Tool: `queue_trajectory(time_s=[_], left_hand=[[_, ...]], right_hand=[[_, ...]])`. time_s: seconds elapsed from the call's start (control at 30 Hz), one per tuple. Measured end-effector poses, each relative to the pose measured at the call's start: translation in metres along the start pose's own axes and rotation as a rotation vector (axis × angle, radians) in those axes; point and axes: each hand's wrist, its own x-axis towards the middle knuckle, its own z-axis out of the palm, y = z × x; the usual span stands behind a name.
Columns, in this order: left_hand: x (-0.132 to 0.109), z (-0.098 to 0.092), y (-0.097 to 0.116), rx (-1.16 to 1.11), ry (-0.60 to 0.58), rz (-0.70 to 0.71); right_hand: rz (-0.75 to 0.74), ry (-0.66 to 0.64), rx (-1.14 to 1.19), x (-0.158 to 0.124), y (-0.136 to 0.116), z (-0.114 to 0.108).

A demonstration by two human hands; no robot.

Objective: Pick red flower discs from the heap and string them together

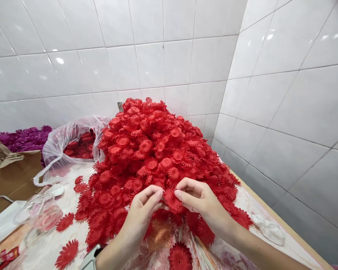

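A red artificial flower piece (172, 199), round with a fringed petal edge, is between my two hands. My left hand (146, 205) is closed in a pinch at its left side, thumb against the fingertips. From the right, my right hand (200, 199) pinches its edge between thumb and curled fingers. Right behind rises a big heap of similar red flower pieces (154, 150). Below my hands, a single darker red flower piece (180, 257) lies near several thin straw-coloured stems (204, 249).
To the left stand an open plastic bag (55, 144) with darker red pieces, a purple pile (25, 139), a cardboard box (17, 174) and a clear plastic cup (46, 215). Loose red pieces (67, 254) lie on the cloth. White tiled walls (298, 112) enclose the back and right.
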Motion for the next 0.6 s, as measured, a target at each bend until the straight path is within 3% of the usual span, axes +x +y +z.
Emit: queue_trajectory(time_s=[0.2,0.6], left_hand=[[-0.0015,-0.0016,-0.0013,0.070,-0.101,-0.009],[0.0003,0.0012,0.0008,-0.044,-0.002,-0.048]], right_hand=[[-0.083,0.119,-0.039,-0.0012,0.0006,0.0034],[0.087,0.037,0.257,0.0011,0.0020,0.0003]])
